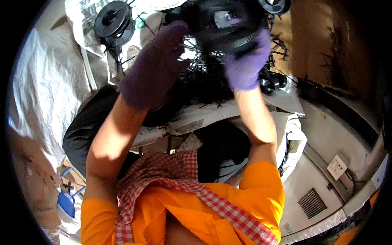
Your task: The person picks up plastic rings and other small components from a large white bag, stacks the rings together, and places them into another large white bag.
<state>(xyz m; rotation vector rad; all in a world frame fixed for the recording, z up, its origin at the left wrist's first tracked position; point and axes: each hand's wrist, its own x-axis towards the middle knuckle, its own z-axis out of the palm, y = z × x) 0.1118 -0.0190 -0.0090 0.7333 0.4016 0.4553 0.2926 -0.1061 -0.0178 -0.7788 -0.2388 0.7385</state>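
My right hand (248, 63), in a purple glove, grips the edge of a round black plastic reel (241, 38) with a pale centre. The reel is blurred and held over a heap of thin black plastic pieces (204, 83). My left hand (157, 67), gloved in the same purple, is to the left of the reel with thumb and fingers apart. Nothing shows between them, though shadow and blur dim the detail. Another black reel (114, 22) lies beyond my left hand on white sheeting.
At the far right edge of the heap is one more reel (274, 5). A brown board (310, 45) with black scraps lies to the right. Below it stands a grey machine housing (310, 171) with a socket box (337, 166). White sheeting (53, 81) hangs at left.
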